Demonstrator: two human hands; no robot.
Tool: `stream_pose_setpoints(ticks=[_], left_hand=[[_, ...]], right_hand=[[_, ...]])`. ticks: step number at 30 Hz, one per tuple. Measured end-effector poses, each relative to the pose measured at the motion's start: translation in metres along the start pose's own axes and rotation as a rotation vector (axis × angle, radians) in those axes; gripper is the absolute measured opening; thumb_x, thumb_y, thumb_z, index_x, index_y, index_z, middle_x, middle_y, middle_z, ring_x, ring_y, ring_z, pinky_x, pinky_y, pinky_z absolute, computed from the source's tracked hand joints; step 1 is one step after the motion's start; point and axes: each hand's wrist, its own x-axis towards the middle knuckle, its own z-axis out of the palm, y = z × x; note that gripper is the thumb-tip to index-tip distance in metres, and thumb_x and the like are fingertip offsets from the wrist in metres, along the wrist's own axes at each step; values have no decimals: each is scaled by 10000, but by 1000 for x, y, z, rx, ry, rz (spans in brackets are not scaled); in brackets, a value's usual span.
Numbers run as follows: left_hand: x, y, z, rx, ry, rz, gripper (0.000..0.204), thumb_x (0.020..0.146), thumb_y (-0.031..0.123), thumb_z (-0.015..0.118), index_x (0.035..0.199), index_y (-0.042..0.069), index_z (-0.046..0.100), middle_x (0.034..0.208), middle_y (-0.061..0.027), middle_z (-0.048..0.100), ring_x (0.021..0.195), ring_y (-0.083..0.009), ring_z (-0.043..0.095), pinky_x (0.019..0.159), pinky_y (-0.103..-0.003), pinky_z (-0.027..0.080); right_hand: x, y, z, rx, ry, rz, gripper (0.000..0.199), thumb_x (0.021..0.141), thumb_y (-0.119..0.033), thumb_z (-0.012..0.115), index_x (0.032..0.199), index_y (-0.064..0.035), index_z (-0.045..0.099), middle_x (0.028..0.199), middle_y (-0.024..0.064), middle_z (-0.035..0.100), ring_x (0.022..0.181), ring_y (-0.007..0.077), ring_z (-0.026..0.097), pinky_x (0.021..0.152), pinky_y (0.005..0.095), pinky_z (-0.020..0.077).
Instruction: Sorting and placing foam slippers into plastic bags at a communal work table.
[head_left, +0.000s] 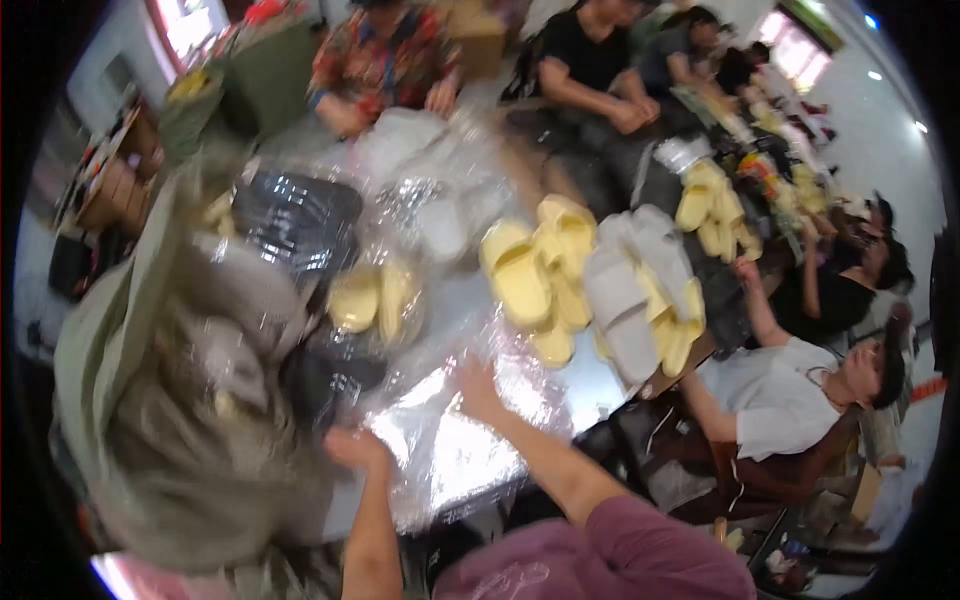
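Observation:
My right hand (480, 392) is stretched over a pile of clear plastic bags (462, 450) on the table, its fingers blurred but seemingly extended. Nearer the table's left side, my left hand (362, 450) is beside the same bags; motion smears its fingers. Just beyond it sits a yellow pair of slippers (365, 300) in clear wrap, with a dark wrapped bundle (335, 375) close by. Loose yellow slippers (520, 275) and grey slippers (625, 290) lie past my right hand.
A large olive sack (170, 430) holding wrapped slippers stands at the left. Black wrapped slippers (297, 220) and white wrapped ones (440, 225) lie farther back. People sit across the table, and a person in a white shirt (790, 400) is at the right.

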Motion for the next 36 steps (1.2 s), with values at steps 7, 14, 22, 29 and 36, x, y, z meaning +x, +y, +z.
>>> stream_pose_setpoints(ticks=[7,14,22,29,36], left_hand=[[-26,-2,-28,-279,-272,945,355,651,188,616,991,88,586,1117,-108,529,1084,-331,455,943,-508,294],[14,35,-59,74,-709,613,778,592,413,588,1320,200,418,1399,-133,303,1288,-441,222,1054,-579,110],[29,19,-34,-48,-886,614,792,713,581,552,1397,275,293,1445,-107,248,1335,-382,168,1061,-562,74],[18,-1,-42,-32,-664,719,786,718,600,561,1379,238,338,1436,-157,259,1294,-475,172,1042,-602,80],[14,23,-58,10,-802,743,791,716,575,587,1376,218,340,1455,-159,217,1313,-479,125,1043,-620,66]], right_hand=[[11,-18,-4,61,-77,-27,969,656,-602,641,1432,-248,182,1510,22,58,1345,437,34,946,736,105],[5,-20,2,89,-74,-17,1002,650,-582,665,1440,-250,145,1512,21,47,1352,431,-2,956,727,81],[17,-21,-3,136,-152,13,1000,669,-594,646,1445,-262,110,1517,10,-6,1356,419,-66,969,714,4],[55,-77,-70,606,256,129,742,722,-517,654,1245,-26,467,1240,206,488,1186,366,410,1004,421,310],[125,-80,-83,1029,353,298,369,833,-351,526,900,-2,625,872,238,616,847,386,591,733,469,444]])
